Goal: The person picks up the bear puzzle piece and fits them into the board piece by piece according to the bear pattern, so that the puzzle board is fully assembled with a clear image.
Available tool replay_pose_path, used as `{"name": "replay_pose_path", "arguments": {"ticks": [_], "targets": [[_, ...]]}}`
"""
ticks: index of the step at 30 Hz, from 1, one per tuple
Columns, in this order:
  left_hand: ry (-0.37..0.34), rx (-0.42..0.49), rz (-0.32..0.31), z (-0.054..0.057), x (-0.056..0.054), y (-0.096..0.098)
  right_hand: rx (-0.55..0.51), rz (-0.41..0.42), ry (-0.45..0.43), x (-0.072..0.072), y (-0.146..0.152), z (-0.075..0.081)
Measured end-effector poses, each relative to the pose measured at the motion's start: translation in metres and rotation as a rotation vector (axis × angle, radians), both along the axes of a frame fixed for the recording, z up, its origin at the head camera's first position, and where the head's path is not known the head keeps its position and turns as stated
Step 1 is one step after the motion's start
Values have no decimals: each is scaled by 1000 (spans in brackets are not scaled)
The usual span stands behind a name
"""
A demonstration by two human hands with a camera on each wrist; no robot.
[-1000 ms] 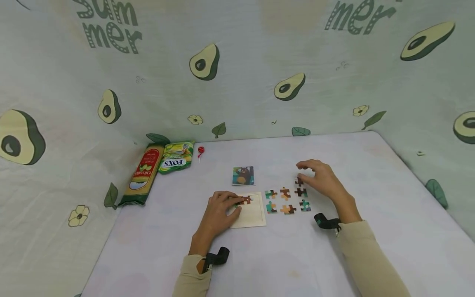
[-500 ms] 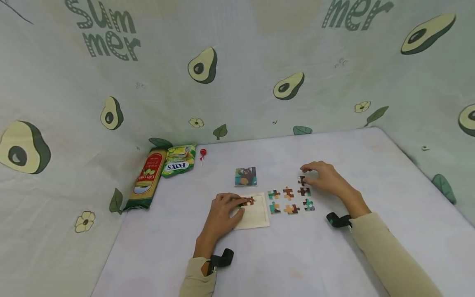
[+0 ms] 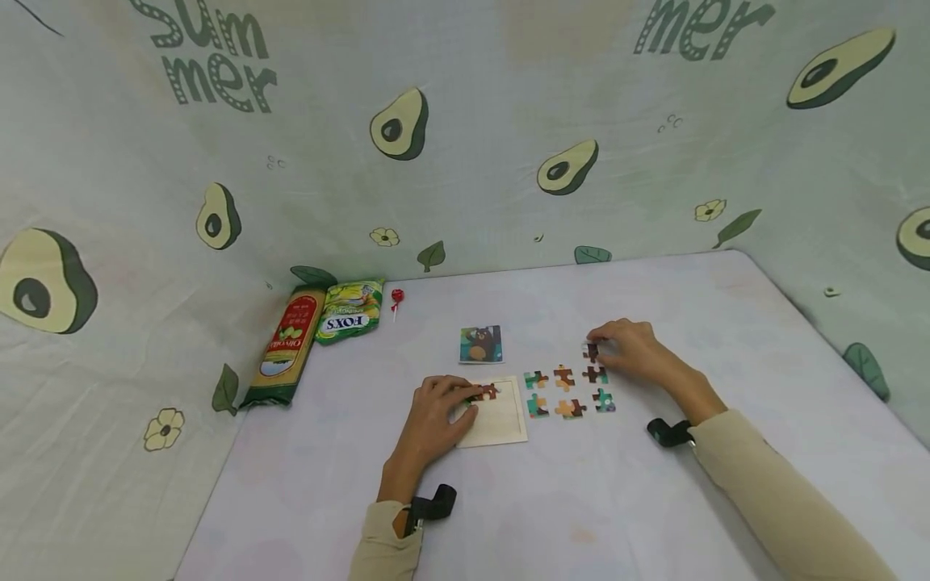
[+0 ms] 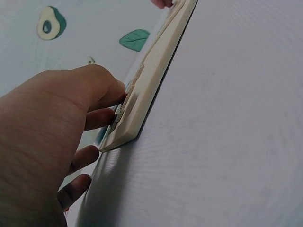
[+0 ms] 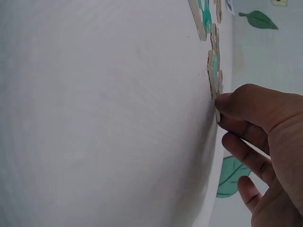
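My left hand [image 3: 430,413] rests at the left side of a shallow wooden puzzle tray [image 3: 501,426]. Its fingertips touch the joined brown jigsaw pieces [image 3: 490,392] along the tray's top edge; the left wrist view shows the thumb and index finger on them, the other fingers loosely bent. On the table to the right, my right hand [image 3: 638,353] pinches a dark brown jigsaw piece [image 3: 590,350] between thumb and index finger. In the right wrist view that piece [image 5: 218,116] shows only its thin edge. Part of the tray lies hidden under my left hand.
Several loose jigsaw pieces [image 3: 563,378] lie in rows right of the tray. Behind it is a bear picture card [image 3: 481,344]. Further left lie a red lollipop [image 3: 397,296], a green Fox's candy bag [image 3: 351,311] and a gold-and-red Olivoila packet [image 3: 292,339].
My right thumb and index finger have closed on the dark brown piece at the top right. My left hand stays at the tray. The head view has shifted slightly.
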State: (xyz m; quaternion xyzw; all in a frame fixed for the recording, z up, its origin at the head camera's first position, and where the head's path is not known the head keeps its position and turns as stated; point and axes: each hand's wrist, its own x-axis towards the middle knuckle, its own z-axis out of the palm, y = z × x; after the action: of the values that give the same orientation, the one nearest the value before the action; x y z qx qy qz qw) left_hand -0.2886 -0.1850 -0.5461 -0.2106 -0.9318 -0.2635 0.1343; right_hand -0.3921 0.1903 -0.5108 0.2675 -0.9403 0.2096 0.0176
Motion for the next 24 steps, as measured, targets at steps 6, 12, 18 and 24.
{"name": "replay_pose_path", "arguments": {"ticks": [6,12,18,24], "targets": [[-1,2,-8,0,0,0,42,37,62,-2,-2,0],[-5,4,-17,-1,1,-1,56,16,114,1,-3,6],[-14,1,-8,0,1,-1,51,26,140,7,-8,16],[-14,-4,5,1,2,0,29,55,148,13,-17,27]]}}
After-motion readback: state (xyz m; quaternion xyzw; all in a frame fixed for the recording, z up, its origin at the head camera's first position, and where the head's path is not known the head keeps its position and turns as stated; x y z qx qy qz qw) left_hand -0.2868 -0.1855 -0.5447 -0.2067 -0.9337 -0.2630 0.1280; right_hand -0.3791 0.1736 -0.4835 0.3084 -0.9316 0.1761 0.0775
